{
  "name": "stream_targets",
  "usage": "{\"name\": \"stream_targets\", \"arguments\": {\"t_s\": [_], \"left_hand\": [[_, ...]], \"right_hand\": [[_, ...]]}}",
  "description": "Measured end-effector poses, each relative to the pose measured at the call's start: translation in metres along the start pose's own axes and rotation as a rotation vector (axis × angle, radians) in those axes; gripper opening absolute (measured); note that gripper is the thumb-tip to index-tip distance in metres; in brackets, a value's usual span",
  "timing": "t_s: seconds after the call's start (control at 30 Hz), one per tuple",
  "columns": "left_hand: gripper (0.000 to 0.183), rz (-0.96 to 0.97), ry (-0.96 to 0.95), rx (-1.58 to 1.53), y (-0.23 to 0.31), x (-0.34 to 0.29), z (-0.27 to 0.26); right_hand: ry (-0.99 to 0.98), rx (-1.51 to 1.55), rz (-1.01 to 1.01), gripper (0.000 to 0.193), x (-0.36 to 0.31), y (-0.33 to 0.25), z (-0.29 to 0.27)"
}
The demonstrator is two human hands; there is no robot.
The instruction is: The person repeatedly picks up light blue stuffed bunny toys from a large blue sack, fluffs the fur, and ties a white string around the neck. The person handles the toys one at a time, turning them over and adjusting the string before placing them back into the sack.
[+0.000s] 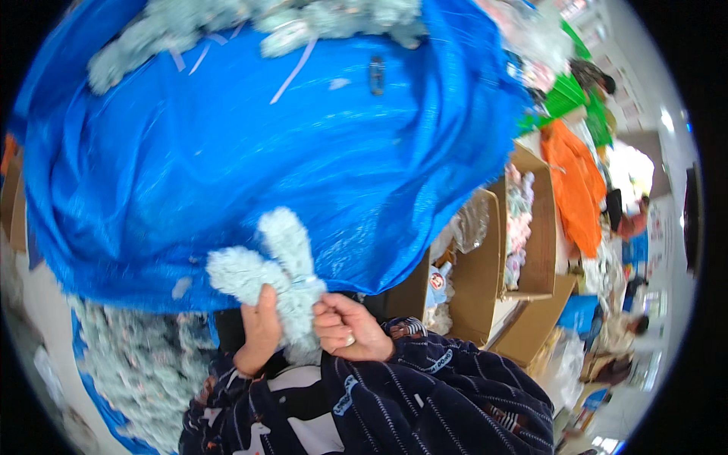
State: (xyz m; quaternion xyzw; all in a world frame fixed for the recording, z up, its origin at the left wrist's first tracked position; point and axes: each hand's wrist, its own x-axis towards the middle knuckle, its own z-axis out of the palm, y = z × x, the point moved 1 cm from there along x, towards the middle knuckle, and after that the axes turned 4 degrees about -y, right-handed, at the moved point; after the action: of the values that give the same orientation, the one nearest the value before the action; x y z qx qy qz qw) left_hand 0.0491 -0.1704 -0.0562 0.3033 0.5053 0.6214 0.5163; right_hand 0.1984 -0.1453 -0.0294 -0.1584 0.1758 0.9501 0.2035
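Note:
A fluffy pale blue-green plush toy (292,284) with two long ear-like parts is between my hands at the near edge of a blue tarp (227,152). My left hand (262,326) grips its left side, thumb upright against the fur. Closed in a pinch, my right hand (353,330) holds its right side; a ring shows on one finger. The plush's lower end is partly hidden by the hands and sits close to my dark patterned clothing. Similar plush pieces (341,19) with pale ribbons (292,72) lie along the tarp's far side.
A small dark tool (377,74) lies on the tarp. At the lower left is a big heap of pale plush (144,371). Right of me stand open cardboard boxes (474,280) with plush inside, and an orange cloth (576,186). Several people are farther right.

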Motion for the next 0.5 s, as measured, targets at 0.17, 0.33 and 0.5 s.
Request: {"name": "stream_targets", "arguments": {"t_s": [0.17,0.33,0.5], "left_hand": [[0.027,-0.198,-0.383,0.181,0.022,0.017,0.007],[0.040,-0.195,-0.386,0.164,0.025,0.025,0.020],[0.044,-0.233,-0.268,0.101,0.009,0.023,0.021]], "right_hand": [[0.165,-0.743,-0.157,0.020,-0.009,-0.003,0.026],[0.219,-1.277,0.005,0.029,-0.050,-0.028,0.036],[0.491,-1.634,-0.632,0.027,-0.109,-0.084,0.045]]}}
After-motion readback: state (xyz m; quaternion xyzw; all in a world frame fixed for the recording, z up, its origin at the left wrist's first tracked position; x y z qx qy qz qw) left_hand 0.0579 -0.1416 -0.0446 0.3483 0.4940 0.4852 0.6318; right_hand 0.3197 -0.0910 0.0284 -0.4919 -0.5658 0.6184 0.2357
